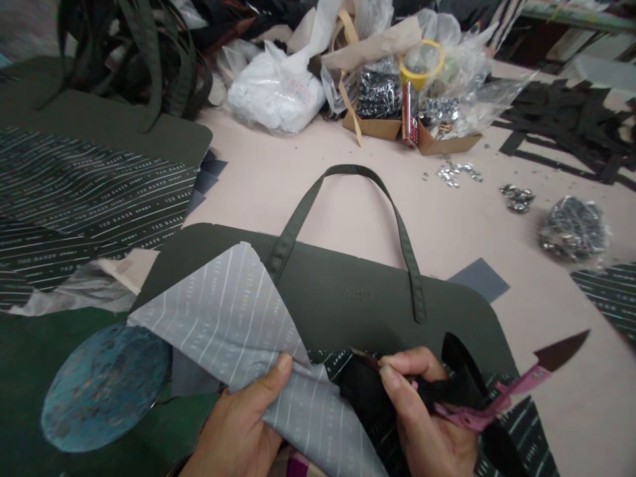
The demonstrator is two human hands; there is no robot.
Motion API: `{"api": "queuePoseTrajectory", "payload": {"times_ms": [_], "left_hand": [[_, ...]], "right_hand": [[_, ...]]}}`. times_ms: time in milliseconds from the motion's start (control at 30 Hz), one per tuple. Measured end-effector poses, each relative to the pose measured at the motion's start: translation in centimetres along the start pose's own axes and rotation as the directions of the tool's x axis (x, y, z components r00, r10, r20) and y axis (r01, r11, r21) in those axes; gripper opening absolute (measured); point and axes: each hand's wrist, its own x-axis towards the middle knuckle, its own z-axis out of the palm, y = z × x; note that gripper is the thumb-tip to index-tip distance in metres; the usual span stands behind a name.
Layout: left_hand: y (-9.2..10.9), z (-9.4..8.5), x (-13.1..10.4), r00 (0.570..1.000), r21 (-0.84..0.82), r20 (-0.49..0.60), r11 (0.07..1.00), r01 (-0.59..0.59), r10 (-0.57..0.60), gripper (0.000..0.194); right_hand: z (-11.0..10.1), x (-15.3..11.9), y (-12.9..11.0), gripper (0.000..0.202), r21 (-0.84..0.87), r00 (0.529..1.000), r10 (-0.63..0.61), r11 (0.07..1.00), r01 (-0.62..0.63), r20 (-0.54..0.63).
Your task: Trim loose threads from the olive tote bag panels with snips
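- In the head view, the left hand [248, 417] is pinching a pale grey printed cloth [238, 298] between thumb and curled fingers, apparently so that the fold is staying turned back over the dark green bag panel [368, 288].
- That panel is lying flat on the pale table [258, 169], right in front of the person, its strap handle [358, 171] arching away from the hands, presumably leaving the working side free.
- Over to the right hand [427, 414]: thumb and forefinger are closing at the tips beside a black piece [368, 391], while a pink-handled cutter [517, 391] is sitting in the curled hand, blade pointing outward, likely to stay handy; whether the fingertips are pinching the black piece too, one cannot tell.
- Farther back, a cardboard box [450, 144] is holding shiny pieces in clear plastic, and a neighbouring carton [372, 127] is holding dark bagged pieces.
- Out right, a clear bag [575, 230] is bulging with metallic pieces; a white bag [275, 93] is hiding its contents.
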Motion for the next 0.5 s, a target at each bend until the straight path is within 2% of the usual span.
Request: {"api": "queuePoseTrajectory", "payload": {"times_ms": [100,233,367,500], "left_hand": [[-0.1,-0.2,0.2,1.000,-0.007,0.018,1.000,0.006,-0.006,0.028],[-0.2,0.0,0.2,1.000,0.007,0.018,1.000,-0.005,0.005,0.026],[-0.3,-0.3,0.1,1.000,0.048,-0.013,0.999,-0.014,0.015,0.020],[-0.3,-0.5,0.2,0.999,0.075,-0.023,0.997,-0.024,0.026,0.020]], "right_hand": [[0.2,-0.2,-1.1,0.017,-0.038,1.000,0.028,0.999,-0.028,0.002],[0.2,-0.2,-1.9,0.017,-0.092,1.000,-0.001,0.996,0.002,0.018],[0.4,0.1,-2.0,0.017,-0.139,0.995,-0.069,0.987,0.079,0.072],[0.3,0.5,-0.8,0.015,-0.170,0.970,-0.193,0.961,0.218,0.148]]}}
